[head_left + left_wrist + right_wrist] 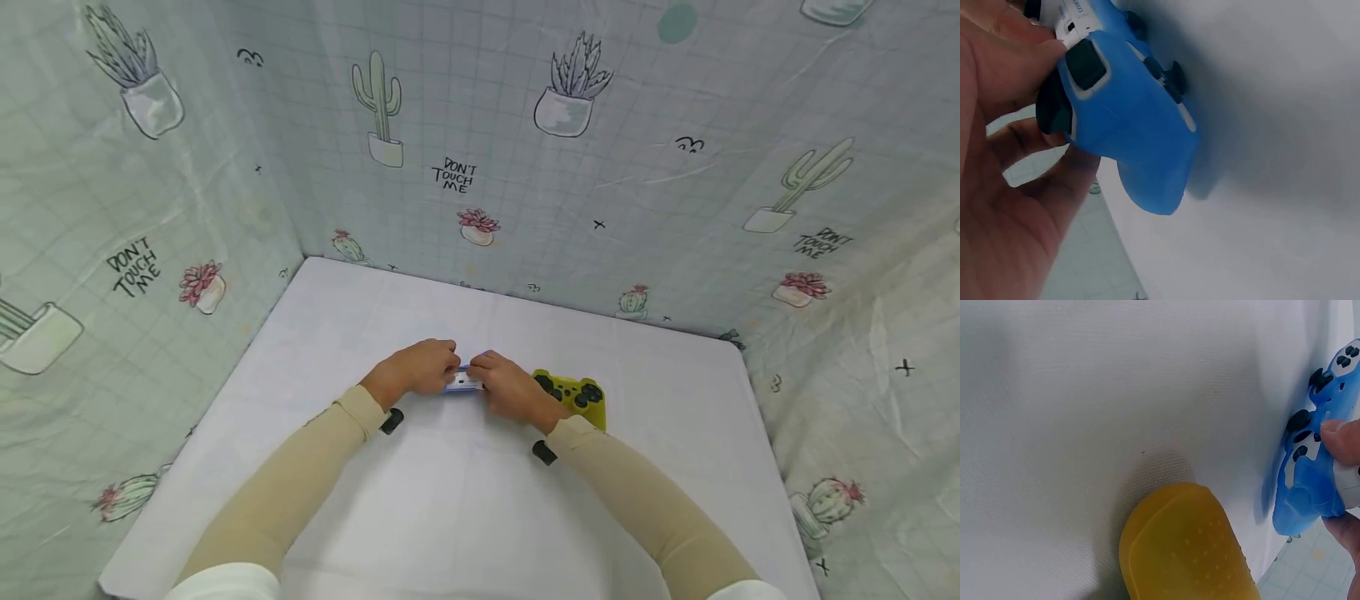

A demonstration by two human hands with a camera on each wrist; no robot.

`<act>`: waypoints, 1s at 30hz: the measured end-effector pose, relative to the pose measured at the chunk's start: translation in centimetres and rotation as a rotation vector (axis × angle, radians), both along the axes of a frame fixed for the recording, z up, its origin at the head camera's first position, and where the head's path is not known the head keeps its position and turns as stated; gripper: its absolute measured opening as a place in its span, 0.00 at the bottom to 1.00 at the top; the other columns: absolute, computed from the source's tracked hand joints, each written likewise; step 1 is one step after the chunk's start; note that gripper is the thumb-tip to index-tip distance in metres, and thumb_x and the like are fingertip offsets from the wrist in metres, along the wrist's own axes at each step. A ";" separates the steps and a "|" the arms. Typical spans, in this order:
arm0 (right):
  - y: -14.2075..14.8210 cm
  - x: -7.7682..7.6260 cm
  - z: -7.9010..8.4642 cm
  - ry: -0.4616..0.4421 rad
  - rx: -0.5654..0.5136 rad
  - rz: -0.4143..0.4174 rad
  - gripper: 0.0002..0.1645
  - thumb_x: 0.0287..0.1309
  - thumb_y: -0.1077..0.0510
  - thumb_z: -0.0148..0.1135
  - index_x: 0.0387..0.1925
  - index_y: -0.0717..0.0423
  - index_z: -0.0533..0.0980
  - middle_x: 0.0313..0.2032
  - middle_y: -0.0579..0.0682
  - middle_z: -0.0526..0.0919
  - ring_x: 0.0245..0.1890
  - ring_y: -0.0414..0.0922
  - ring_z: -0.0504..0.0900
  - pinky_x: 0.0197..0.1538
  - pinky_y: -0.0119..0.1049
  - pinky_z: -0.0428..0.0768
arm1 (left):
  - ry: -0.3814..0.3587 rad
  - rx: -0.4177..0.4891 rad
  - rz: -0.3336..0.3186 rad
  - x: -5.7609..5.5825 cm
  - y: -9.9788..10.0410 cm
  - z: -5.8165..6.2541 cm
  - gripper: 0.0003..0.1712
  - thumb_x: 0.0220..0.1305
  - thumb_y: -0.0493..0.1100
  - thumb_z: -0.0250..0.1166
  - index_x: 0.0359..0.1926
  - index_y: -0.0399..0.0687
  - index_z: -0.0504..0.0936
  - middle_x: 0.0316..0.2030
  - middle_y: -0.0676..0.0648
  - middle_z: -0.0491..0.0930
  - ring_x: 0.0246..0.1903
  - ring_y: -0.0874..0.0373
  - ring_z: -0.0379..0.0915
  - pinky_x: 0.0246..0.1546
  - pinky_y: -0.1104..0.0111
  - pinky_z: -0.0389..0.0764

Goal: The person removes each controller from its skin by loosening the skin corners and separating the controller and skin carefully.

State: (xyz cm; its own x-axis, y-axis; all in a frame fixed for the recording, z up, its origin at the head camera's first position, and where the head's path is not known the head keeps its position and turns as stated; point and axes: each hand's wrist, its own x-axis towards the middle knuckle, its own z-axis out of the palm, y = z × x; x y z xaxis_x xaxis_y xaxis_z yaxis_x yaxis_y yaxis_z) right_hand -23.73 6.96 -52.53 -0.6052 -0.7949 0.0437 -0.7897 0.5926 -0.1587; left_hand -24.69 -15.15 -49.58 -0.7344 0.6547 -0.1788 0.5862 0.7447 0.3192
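A white game controller (462, 382) in a blue silicone cover (1135, 106) is held between both hands over the white table. My left hand (423, 367) pinches one end of it; in the left wrist view the thumb lies by a black trigger (1085, 64) and the fingers curl beneath. My right hand (513, 390) grips the other end, its thumb (1341, 440) pressing on the blue cover in the right wrist view. There the cover looks loose and folded around the white body, with sticks and buttons showing through its openings.
Right of my right hand lies a yellow-covered game controller (596, 408), partly behind the right wrist; its rounded yellow grip (1179, 550) fills the bottom of the right wrist view. A patterned cloth curtain (480, 150) surrounds the white table (450, 517) at the back and sides.
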 end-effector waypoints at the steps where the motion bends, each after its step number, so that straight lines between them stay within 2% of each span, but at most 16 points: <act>1: 0.0 0.0 0.0 -0.006 -0.002 -0.002 0.20 0.61 0.68 0.64 0.54 0.55 0.82 0.56 0.48 0.84 0.60 0.46 0.80 0.66 0.38 0.80 | -0.015 -0.023 0.009 -0.1 0.2 0.1 0.10 0.72 0.39 0.58 0.34 0.45 0.82 0.31 0.49 0.72 0.29 0.57 0.63 0.33 0.67 0.67; 4: -0.1 0.1 0.1 -0.020 0.011 -0.008 0.20 0.61 0.68 0.65 0.55 0.56 0.82 0.56 0.48 0.84 0.60 0.46 0.80 0.67 0.37 0.80 | -0.095 -0.043 0.066 -0.4 0.4 0.1 0.11 0.73 0.40 0.57 0.34 0.42 0.81 0.31 0.48 0.73 0.29 0.56 0.64 0.34 0.66 0.68; 9: -0.2 0.3 0.5 -0.023 0.046 -0.028 0.20 0.62 0.66 0.66 0.56 0.55 0.81 0.58 0.48 0.83 0.59 0.45 0.80 0.66 0.37 0.81 | -0.203 0.072 0.168 -0.8 -0.7 -0.7 0.14 0.79 0.43 0.55 0.34 0.42 0.78 0.30 0.48 0.73 0.31 0.57 0.66 0.35 0.66 0.68; 13: -0.2 0.3 0.6 -0.035 0.054 -0.046 0.21 0.62 0.66 0.67 0.57 0.55 0.81 0.59 0.49 0.83 0.57 0.45 0.80 0.64 0.38 0.82 | -0.201 0.168 0.183 -0.8 -1.7 -1.3 0.15 0.81 0.44 0.53 0.38 0.41 0.79 0.32 0.48 0.73 0.32 0.58 0.67 0.36 0.67 0.70; 18: -0.3 0.2 0.5 -0.043 0.051 -0.055 0.22 0.62 0.66 0.67 0.57 0.55 0.81 0.59 0.49 0.83 0.57 0.45 0.80 0.64 0.38 0.82 | -0.192 0.231 0.189 -0.3 -2.3 -1.9 0.15 0.82 0.45 0.52 0.43 0.40 0.79 0.35 0.48 0.74 0.35 0.58 0.68 0.39 0.66 0.71; 30: -0.7 0.4 0.6 -0.063 0.092 -0.077 0.22 0.63 0.66 0.66 0.59 0.55 0.82 0.58 0.49 0.83 0.56 0.44 0.79 0.63 0.36 0.82 | -0.288 0.487 0.295 1.0 -2.8 -2.7 0.13 0.81 0.41 0.52 0.38 0.40 0.76 0.33 0.46 0.72 0.34 0.57 0.67 0.38 0.66 0.69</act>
